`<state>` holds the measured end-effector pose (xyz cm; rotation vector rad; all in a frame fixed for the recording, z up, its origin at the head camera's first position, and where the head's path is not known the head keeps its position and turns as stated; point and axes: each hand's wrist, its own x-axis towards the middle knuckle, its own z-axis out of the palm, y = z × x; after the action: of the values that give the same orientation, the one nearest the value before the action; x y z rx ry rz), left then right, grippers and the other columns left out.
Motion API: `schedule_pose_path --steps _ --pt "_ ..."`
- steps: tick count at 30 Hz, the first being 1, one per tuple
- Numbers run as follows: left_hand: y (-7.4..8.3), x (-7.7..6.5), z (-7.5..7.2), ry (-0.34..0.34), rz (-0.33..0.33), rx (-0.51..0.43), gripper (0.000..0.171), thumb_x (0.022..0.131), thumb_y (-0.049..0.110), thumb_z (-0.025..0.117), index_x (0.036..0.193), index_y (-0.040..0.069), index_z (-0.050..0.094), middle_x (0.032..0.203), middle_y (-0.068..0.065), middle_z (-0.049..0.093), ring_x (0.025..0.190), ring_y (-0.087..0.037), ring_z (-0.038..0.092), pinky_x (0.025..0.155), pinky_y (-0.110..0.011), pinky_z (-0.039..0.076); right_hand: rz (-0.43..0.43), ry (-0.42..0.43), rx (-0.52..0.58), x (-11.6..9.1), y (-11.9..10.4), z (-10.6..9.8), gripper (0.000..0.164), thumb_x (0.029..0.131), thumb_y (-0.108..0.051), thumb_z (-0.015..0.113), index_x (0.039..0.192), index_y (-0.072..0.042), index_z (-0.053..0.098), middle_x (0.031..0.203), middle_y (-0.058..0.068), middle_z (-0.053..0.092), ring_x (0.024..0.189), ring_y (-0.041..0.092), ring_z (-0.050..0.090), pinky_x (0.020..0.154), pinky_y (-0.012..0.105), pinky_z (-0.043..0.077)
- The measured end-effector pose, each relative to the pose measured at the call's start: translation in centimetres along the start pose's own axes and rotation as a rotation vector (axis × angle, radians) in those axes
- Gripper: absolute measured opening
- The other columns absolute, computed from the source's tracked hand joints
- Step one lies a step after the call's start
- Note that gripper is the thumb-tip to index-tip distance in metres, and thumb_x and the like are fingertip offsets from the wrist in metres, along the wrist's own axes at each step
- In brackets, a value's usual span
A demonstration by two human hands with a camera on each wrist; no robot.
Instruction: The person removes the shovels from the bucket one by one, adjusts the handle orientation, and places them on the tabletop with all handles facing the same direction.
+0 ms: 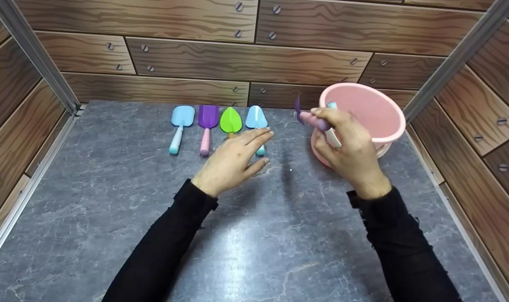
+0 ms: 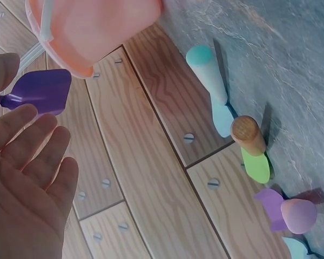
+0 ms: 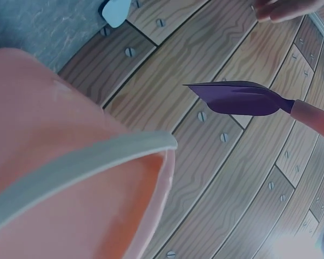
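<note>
My right hand [image 1: 349,144] grips the pink handle of a small toy shovel with a purple blade [image 3: 237,98], held up at the left side of a pink bucket [image 1: 363,109]. A light-blue tip [image 1: 332,105] shows just behind that hand at the bucket rim. My left hand [image 1: 233,159] is held with fingers extended and holds nothing. In the head view it overlaps the handles of a green trowel [image 1: 231,121] and a light-blue trowel [image 1: 256,117]. The left wrist view shows its palm, with the purple blade beyond the fingers.
Left of these lie a purple shovel with a pink handle [image 1: 208,116] and a light-blue shovel [image 1: 183,115], in one row on the grey marbled table [image 1: 112,201]. The bucket's whitish carrying handle [image 3: 81,170] lies across its opening in the right wrist view. Wood-patterned walls [image 1: 187,54] enclose the table.
</note>
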<state>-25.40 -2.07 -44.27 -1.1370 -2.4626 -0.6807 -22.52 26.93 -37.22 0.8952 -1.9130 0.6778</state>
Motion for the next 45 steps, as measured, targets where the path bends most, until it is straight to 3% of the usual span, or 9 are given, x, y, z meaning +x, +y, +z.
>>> schedule_pose_path --steps 12,21,25,30,37,45 --pt "-0.1 -0.2 -0.2 -0.016 -0.018 -0.001 0.065 0.12 0.039 0.07 0.175 0.008 0.054 0.181 -0.013 0.058 0.167 -0.034 0.058 0.138 -0.059 0.052 -0.09 -0.099 0.005 -2.2 -0.2 1.1 0.047 0.088 0.018 0.075 0.133 0.005 0.072 0.123 0.021 0.082 0.111 0.041 0.082 0.127 0.017 0.054" --pt "-0.4 -0.8 -0.9 -0.038 0.004 0.029 0.064 0.12 0.038 0.07 0.174 0.007 0.055 0.18 -0.014 0.059 0.167 -0.035 0.059 0.138 -0.062 0.052 -0.13 -0.263 0.018 -4.1 0.0 1.3 0.043 0.09 0.014 0.077 0.132 0.005 0.072 0.134 0.018 0.082 0.124 0.037 0.081 0.134 0.018 0.049" --pt "-0.7 -1.4 -1.1 -0.036 0.029 0.039 0.064 0.119 0.036 0.072 0.172 0.005 0.057 0.177 -0.016 0.062 0.165 -0.036 0.06 0.139 -0.061 0.051 -0.175 -0.307 0.013 -4.7 -0.1 1.6 0.044 0.091 0.012 0.079 0.134 0.003 0.073 0.136 0.019 0.082 0.124 0.036 0.082 0.13 0.021 0.054" --pt "-1.2 -2.2 -1.1 -0.045 0.032 0.055 0.065 0.117 0.033 0.076 0.172 0.005 0.057 0.174 -0.017 0.064 0.164 -0.036 0.062 0.138 -0.061 0.051 -0.222 -0.357 0.021 -5.6 -0.3 2.1 0.044 0.093 0.009 0.081 0.137 0.004 0.075 0.137 0.018 0.083 0.125 0.033 0.083 0.119 0.033 0.066" --pt "-1.8 -3.4 -0.9 -0.098 0.035 0.097 0.065 0.117 0.034 0.075 0.173 0.006 0.056 0.175 -0.018 0.063 0.163 -0.036 0.063 0.136 -0.058 0.054 -0.345 -0.405 -0.03 -6.6 -0.6 2.7 0.05 0.089 0.005 0.084 0.138 0.002 0.076 0.135 0.016 0.084 0.122 0.031 0.084 0.11 0.038 0.071" --pt "-2.0 -4.4 -0.7 -0.16 0.047 0.139 0.066 0.116 0.033 0.077 0.172 0.005 0.057 0.176 -0.017 0.062 0.162 -0.038 0.063 0.138 -0.056 0.052 -0.508 -0.473 -0.038 -7.7 -1.3 3.5 0.047 0.092 -0.003 0.085 0.138 0.001 0.076 0.135 0.018 0.085 0.123 0.03 0.085 0.109 0.039 0.072"
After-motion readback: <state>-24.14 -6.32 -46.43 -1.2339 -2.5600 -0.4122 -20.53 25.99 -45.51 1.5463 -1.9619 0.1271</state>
